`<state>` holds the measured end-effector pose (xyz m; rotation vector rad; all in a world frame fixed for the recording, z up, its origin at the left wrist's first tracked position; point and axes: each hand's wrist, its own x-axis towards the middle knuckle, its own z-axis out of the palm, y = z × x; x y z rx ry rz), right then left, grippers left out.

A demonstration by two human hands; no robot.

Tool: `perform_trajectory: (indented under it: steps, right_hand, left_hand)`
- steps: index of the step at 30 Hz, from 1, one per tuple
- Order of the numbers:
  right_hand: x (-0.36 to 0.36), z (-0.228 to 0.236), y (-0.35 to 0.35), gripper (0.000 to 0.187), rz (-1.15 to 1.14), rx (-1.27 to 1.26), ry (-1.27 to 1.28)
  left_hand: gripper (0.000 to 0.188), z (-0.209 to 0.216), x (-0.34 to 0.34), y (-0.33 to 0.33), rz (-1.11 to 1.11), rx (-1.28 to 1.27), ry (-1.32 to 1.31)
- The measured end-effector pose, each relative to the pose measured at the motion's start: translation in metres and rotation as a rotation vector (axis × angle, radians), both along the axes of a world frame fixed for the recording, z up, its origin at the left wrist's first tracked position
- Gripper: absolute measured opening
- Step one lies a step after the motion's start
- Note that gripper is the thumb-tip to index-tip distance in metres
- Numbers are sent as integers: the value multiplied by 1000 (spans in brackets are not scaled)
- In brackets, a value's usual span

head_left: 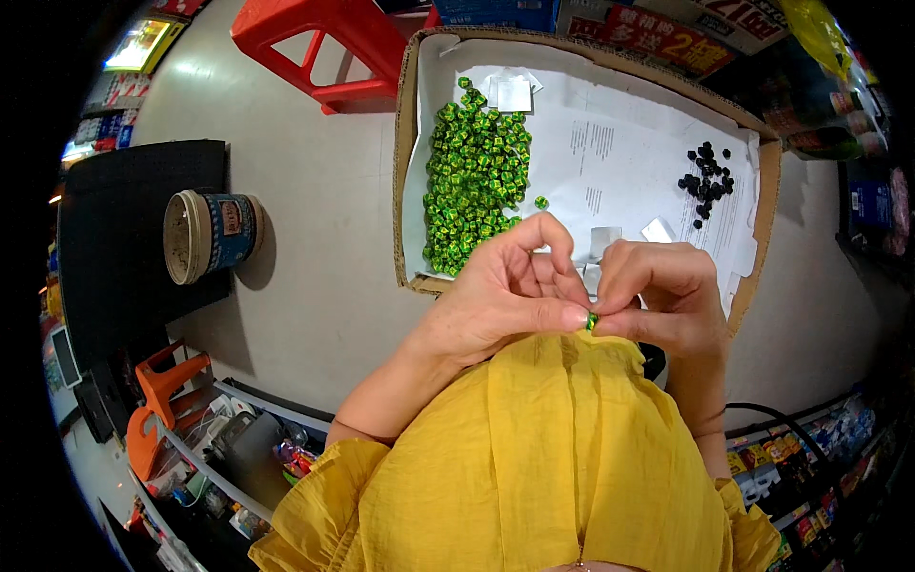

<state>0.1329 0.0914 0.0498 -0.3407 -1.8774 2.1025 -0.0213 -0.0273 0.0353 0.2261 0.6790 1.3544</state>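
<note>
Close in front of my yellow top, my left hand (496,294) and my right hand (670,294) meet, thumbs and fingertips pinched together. Between them is a tiny faceted green-and-yellow piece (592,322), partly covered by the fingertips. Beyond my hands lies a shallow cardboard box (401,181) lined with white printed paper. A heap of similar green-and-yellow pieces (474,176) fills its left side, and one loose piece (541,202) sits just right of the heap. Scattered at the box's right end are several small black faceted pieces (705,183).
Small white paper squares (512,92) lie at the box's far side, with more (658,230) near my right hand. A red plastic stool (329,43) touches the upper left surroundings. A bucket (214,236) stands on the left. Shelves of goods (801,467) are at lower right.
</note>
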Motion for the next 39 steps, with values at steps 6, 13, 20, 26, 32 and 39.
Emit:
perform_trajectory:
  steps: [6, 13, 20, 26, 32, 39]
  right_hand:
    - [-3, 0, -11, 15, -175, 598, -46]
    - [2, -15, -11, 24, -255, -99, 34]
    - [-1, -8, -16, 29, -250, 592, 1]
    - [-1, -6, -9, 29, -195, 910, 27]
    - [2, -7, -10, 26, -234, 900, 67]
    - [3, -5, -8, 22, -181, 998, 93]
  left_hand:
    - [34, -7, -4, -1, 100, -5, 338]
    - [28, -11, -4, 3, -18, -19, -108]
    - [27, -6, -3, 0, 86, -24, 218]
    - [24, -1, -4, 1, 64, -112, 291]
    - [23, -6, -5, 3, -8, -204, -139]
    - [20, -7, -6, 2, -59, -225, -105]
